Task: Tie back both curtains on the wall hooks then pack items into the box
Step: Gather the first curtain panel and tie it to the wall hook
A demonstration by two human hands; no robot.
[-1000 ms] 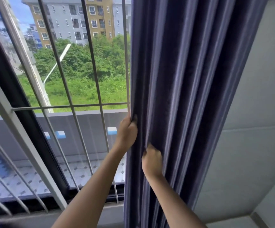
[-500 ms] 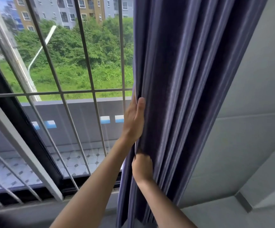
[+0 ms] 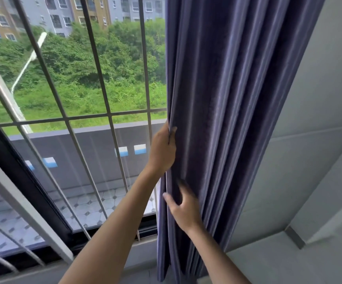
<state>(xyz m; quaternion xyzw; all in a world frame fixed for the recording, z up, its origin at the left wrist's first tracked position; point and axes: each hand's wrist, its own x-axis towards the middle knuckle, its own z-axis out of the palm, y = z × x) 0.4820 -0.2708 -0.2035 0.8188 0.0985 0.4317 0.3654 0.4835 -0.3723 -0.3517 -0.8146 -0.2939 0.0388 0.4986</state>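
Both arms raised (fingers (image 3: 171,136) loose)

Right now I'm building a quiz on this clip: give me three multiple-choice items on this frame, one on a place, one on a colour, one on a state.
1. Where is the left hand?
A. on the curtain's window-side edge
B. on a window bar
C. on the wall

2. The curtain is:
A. red
B. blue-purple
C. white

3. The right hand is:
A. idle
B. holding a box
C. fingers spread on the folds

Answers:
1 A, its fingers wrap that edge.
2 B, the folds look blue-purple.
3 C, it lies on the fabric below the left hand.
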